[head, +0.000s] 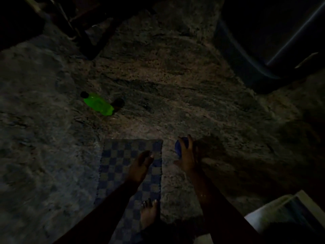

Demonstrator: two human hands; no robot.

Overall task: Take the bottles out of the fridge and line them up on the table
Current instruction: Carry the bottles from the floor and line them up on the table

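Observation:
The scene is very dark. A bright green bottle [98,103] with a dark cap lies on its side on the speckled stone floor, left of centre. A small dark object [119,102] sits right beside its base. My right hand [186,156] is wrapped around a blue bottle [179,147], held low over the floor. My left hand [142,162] hovers above a checkered mat, fingers loosely apart and holding nothing. Neither a fridge interior nor a table top can be made out.
A blue-and-tan checkered mat [116,173] lies on the floor under me, with my bare foot [149,213] on it. Dark furniture legs [91,39] stand at the upper left. A large dark body [274,50] fills the upper right; a pale box-like edge [284,213] shows at the lower right.

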